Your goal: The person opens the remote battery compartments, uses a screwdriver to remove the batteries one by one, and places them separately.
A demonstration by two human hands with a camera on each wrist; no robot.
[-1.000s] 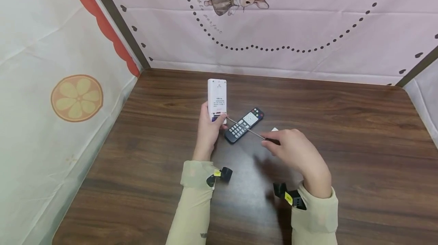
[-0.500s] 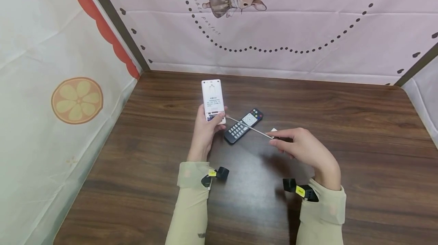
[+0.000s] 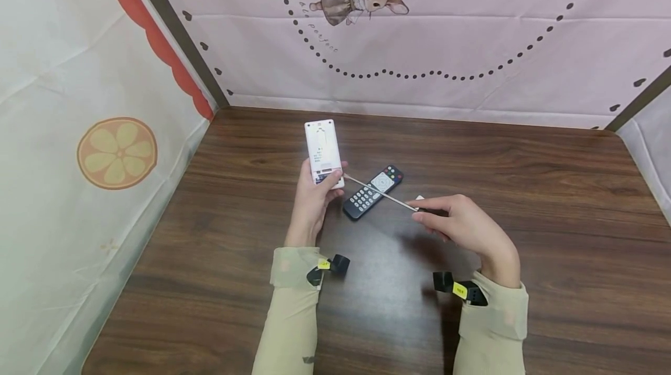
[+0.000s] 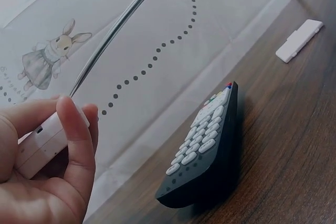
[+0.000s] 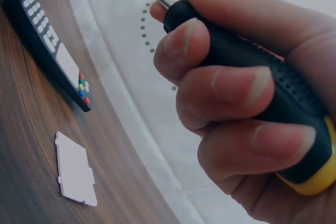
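Note:
My left hand (image 3: 308, 203) grips a white remote control (image 3: 323, 145), back side up, by its lower end. Printed text and an uncovered battery compartment show on that back; the thumb partly covers the compartment. In my right hand (image 3: 469, 229) is a screwdriver, its black and yellow handle (image 5: 294, 108) wrapped by the fingers. The thin metal shaft (image 3: 381, 193) slants up and left to the white remote's lower right edge, by the left thumb. Whether the tip touches the remote or the thumb, I cannot tell.
A black remote control (image 3: 362, 202) with white buttons lies face up on the wooden table (image 3: 241, 206), below the shaft. A small white battery cover (image 5: 75, 169) lies to its right, partly hidden by the right hand in the head view. Fabric walls (image 3: 445, 43) stand behind the table and at its sides.
My left hand has shifted slightly left, and the white remote leans left more. My right hand has moved a little right with the screwdriver. The last half second shows hardly any motion.

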